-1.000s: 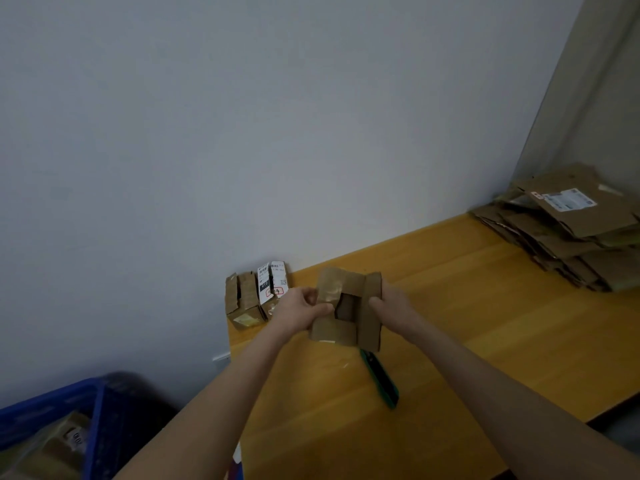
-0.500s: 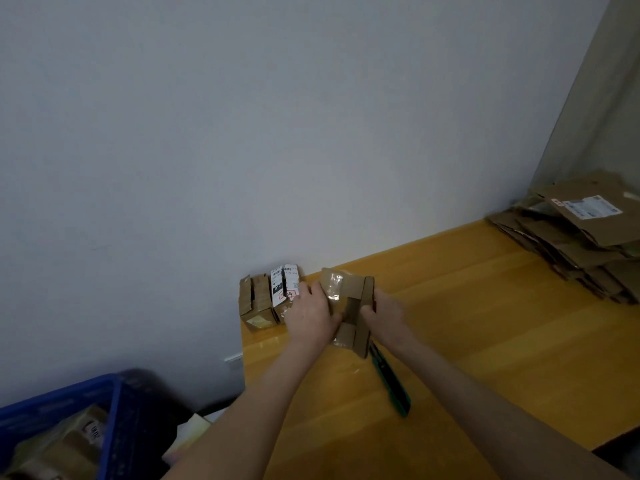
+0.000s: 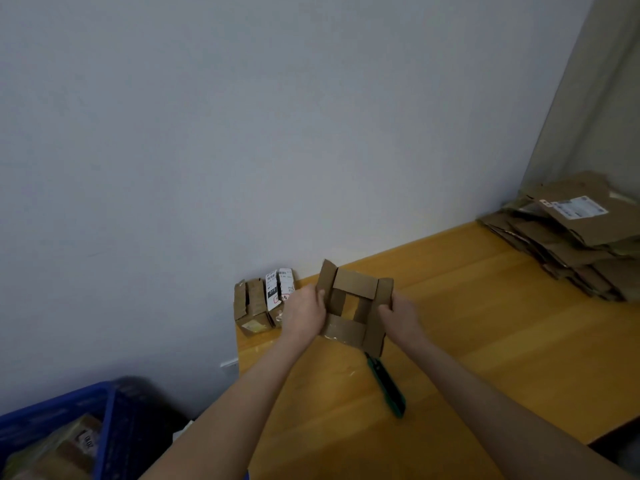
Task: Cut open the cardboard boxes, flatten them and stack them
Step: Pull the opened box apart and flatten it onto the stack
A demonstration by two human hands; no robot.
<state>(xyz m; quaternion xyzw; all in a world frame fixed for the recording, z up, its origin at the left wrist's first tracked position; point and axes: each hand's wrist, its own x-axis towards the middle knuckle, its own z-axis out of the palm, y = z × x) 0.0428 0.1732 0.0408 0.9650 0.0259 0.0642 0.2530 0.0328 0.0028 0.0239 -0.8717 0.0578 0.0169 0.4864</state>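
A small brown cardboard box (image 3: 353,289) with all its flaps spread open is held over the wooden table (image 3: 485,334), its open end facing me. My left hand (image 3: 304,311) grips its left side and my right hand (image 3: 398,315) grips its right side. A green utility knife (image 3: 388,386) lies on the table just below the box, touched by neither hand. A stack of flattened cardboard (image 3: 575,240) lies at the table's far right.
Two small boxes stand against the wall at the table's left corner: a brown one (image 3: 250,306) and one with white labels (image 3: 280,294). A blue crate (image 3: 59,441) holding more boxes sits on the floor at lower left. A grey wall bounds the table's far edge.
The box's flaps have been spread wider, and the box now shows an open square middle. My hands have moved further apart on its sides.
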